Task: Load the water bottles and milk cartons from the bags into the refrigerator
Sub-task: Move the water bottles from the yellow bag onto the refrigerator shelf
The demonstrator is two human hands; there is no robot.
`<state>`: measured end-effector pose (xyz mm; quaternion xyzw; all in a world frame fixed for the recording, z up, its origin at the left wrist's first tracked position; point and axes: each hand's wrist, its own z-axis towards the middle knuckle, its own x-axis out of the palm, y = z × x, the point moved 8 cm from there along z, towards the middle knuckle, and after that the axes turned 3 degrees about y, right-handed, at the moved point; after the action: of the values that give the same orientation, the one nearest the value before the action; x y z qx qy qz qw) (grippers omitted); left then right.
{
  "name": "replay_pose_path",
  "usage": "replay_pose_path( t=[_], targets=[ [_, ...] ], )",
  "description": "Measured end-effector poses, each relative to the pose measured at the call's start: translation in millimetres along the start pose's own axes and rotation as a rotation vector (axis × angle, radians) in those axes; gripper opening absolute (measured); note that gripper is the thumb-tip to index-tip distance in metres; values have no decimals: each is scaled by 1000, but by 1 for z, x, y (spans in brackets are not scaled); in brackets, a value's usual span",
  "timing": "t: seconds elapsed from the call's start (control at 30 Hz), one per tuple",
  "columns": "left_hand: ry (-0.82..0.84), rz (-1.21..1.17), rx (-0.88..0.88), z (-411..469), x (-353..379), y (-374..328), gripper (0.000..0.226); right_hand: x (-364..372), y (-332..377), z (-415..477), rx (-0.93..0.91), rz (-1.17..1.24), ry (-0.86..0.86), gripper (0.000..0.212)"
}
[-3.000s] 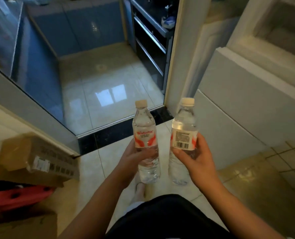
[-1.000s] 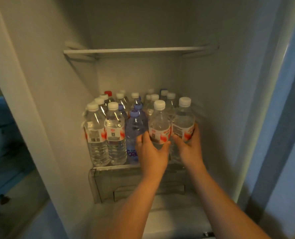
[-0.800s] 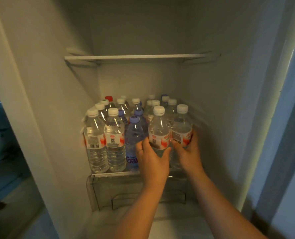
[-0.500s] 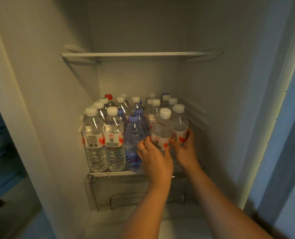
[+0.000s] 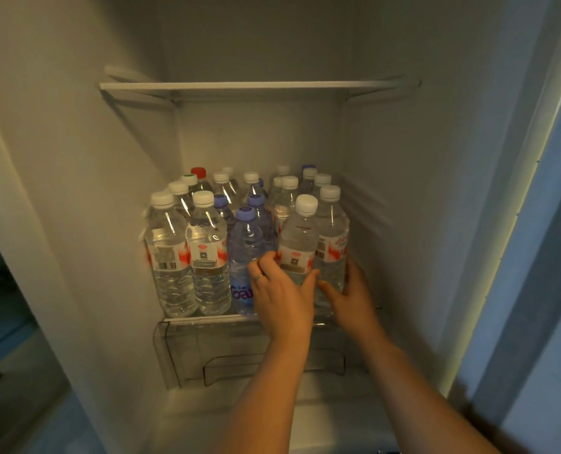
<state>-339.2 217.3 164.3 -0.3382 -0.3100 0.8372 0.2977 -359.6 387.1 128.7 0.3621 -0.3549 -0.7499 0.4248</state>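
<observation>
I face the open refrigerator (image 5: pixel 403 132). Its glass shelf (image 5: pixel 207 318) is packed with several upright water bottles. My left hand (image 5: pixel 280 298) grips a clear white-capped water bottle (image 5: pixel 300 237) with a red and white label, standing at the shelf's front. Right beside it, my right hand (image 5: pixel 351 298) wraps around a second such bottle (image 5: pixel 331 237) against the right wall. Both bottles touch each other and the row behind. A purple-capped bottle (image 5: pixel 244 257) stands just left of my left hand. No milk carton or bag is in view.
An upper shelf (image 5: pixel 256 85) above the bottles carries nothing visible. A clear drawer (image 5: pixel 213 352) sits below the bottle shelf. The refrigerator door edge (image 5: pixel 541 224) runs down the right. Dark floor shows at far left.
Three seconds ago I held both bottles out over the floor. Since then they came into the refrigerator and slid back onto the shelf's front right; my hands still hold them.
</observation>
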Motion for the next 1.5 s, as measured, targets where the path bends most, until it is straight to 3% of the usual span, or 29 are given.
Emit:
replay_pose_path(
  t=[0.17, 0.27, 0.4, 0.6, 0.8, 1.0, 1.17, 1.33, 1.5],
  targets=[
    [6, -61, 7, 0, -7, 5, 58, 1, 4, -5, 13, -29, 11, 47],
    [24, -95, 17, 3, -8, 15, 35, 4, 1, -3, 25, -41, 22, 49],
    [62, -77, 128, 0, -1, 21, 7, 8, -9, -5, 95, -48, 22, 36],
    [164, -78, 134, -18, 22, 41, 33, 13, -10, -7, 138, -138, -7, 32],
    [198, -140, 144, -22, 23, 48, 36, 13, -2, -12, 100, -225, -18, 19],
    [216, -29, 249, -43, 9, 63, 34, 14, 3, -41, 57, -431, -144, 43],
    [310, 321, 168, -82, -21, 85, 49, 26, 1, -78, 148, -687, -38, 62],
    [565, 561, -44, -119, -46, 119, 67, 40, 1, -125, 254, -843, 316, 84],
    [539, 562, -22, -159, -96, 122, 69, 40, 37, -184, 88, -800, 425, 79]
  ],
)
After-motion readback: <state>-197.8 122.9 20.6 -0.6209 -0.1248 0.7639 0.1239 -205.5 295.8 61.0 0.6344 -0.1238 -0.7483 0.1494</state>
